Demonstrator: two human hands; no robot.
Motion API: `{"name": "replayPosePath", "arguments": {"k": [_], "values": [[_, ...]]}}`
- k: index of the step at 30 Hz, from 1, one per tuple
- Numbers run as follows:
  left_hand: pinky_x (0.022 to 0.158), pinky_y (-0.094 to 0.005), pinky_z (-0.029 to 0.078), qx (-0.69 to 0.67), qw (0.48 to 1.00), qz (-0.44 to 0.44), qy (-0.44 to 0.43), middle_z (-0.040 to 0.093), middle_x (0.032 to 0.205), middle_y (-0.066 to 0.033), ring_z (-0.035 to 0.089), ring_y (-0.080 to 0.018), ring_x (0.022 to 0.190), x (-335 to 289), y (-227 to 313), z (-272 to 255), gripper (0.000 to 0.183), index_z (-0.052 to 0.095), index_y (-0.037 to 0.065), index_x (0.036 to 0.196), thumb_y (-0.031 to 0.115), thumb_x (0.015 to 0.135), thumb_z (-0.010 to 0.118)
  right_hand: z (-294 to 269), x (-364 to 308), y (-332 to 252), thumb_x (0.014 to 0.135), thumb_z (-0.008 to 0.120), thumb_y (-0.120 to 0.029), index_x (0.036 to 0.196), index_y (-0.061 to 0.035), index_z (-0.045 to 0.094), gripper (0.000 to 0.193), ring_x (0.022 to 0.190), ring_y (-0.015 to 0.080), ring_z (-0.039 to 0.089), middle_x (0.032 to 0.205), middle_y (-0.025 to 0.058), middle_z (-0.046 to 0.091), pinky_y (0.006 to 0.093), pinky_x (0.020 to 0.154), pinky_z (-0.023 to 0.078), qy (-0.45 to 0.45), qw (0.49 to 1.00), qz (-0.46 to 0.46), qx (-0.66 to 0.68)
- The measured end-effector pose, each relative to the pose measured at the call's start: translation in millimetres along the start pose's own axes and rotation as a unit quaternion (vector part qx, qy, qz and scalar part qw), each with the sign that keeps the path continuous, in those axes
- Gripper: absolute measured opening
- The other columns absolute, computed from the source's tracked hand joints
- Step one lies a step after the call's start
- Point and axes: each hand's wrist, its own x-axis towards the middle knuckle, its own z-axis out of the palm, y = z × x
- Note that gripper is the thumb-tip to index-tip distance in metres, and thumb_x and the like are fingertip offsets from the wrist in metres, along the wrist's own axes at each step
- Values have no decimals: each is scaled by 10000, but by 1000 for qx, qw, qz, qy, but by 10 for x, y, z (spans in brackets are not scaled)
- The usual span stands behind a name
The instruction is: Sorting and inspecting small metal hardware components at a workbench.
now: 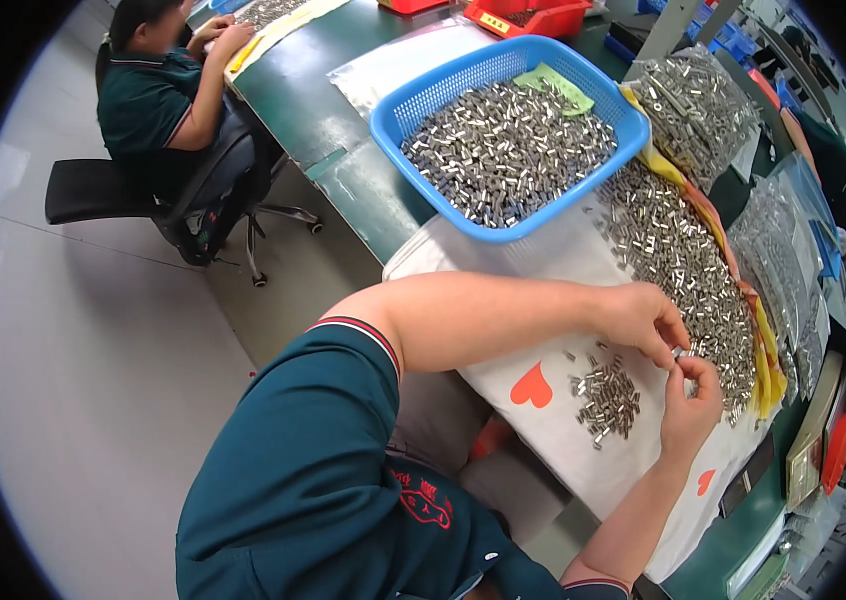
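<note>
My left hand reaches in from the left with thumb and fingers pinched at a small silver metal sleeve. My right hand comes up from below, its thumb and forefinger closed against the same spot, so the fingertips of both hands meet. Whether the right hand has a second piece is too small to tell. Beneath and beside the hands lies a small pile of metal sleeves on a white cloth with red hearts. Just beyond the fingers spreads a larger heap of similar sleeves.
A blue perforated basket full of metal sleeves, with a green paper slip, stands at the far side. Clear bags of parts line the right. Red bins sit at the back. Another person sits at far left.
</note>
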Motion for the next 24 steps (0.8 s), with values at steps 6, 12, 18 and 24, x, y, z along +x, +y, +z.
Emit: {"name": "replayPosePath", "arguments": {"k": [6,12,18,24], "values": [[701,-245,482,49,998,10,44,648,841,-76,606,-129,763,-65,112,40,365,626,17,963,150,642,738,29,-27,-90,710,577,47,762,-4,546,79,664,208,547,738,87,570,296,636,440,36,993,-64,-90],[677,-239,499,-20,999,0,25,647,843,-95,622,-133,753,-46,66,-17,358,596,-16,1003,90,679,705,14,-2,-125,708,582,50,782,3,552,92,685,209,553,762,90,578,298,637,443,16,999,-15,-39],[730,-226,472,-26,999,-37,22,633,896,-70,591,-115,815,-5,94,9,367,610,11,1001,103,665,725,13,-10,-118,715,576,59,788,12,552,90,692,214,556,771,99,579,300,644,444,37,991,-84,-102],[707,-219,472,-90,995,-48,2,630,835,-46,586,-97,781,-39,108,-17,350,614,15,994,90,669,719,-12,-18,-28,739,575,50,794,21,571,63,730,185,556,814,95,593,284,674,442,25,999,-30,-21]]}}
